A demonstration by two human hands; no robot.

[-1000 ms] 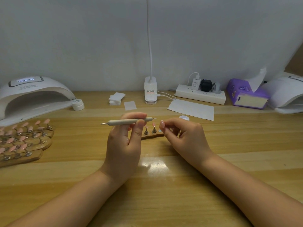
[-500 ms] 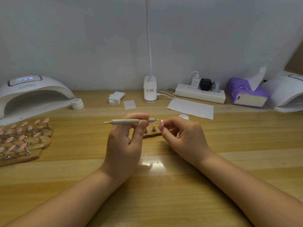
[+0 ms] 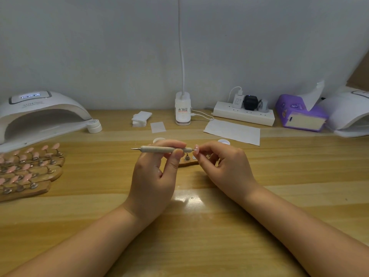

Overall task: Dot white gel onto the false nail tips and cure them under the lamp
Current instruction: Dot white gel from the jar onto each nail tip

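Note:
My left hand (image 3: 154, 176) pinches a beige dotting pen (image 3: 162, 149) held level, its right metal tip touching a pink false nail tip (image 3: 196, 149). My right hand (image 3: 225, 168) holds that nail tip between thumb and forefinger. Behind both hands lies a small wooden nail stand (image 3: 187, 161), mostly hidden, with a metal peg showing. A white open gel pot (image 3: 223, 141) sits just beyond my right hand, and a white lid (image 3: 158, 140) beyond the left. The white curing lamp (image 3: 40, 114) stands at the far left, its display lit.
Wooden stands with several pink nail tips (image 3: 28, 170) lie at the left. A small white jar (image 3: 94, 125) sits by the lamp. At the back are wipes (image 3: 140, 118), a desk lamp base (image 3: 182, 111), a paper sheet (image 3: 233, 131), a power strip (image 3: 243, 115), a purple tissue pack (image 3: 299, 114) and a second white lamp (image 3: 351, 116).
The pen has shifted right until its tip meets the nail tip held in my right hand. Both hands stayed nearly in place.

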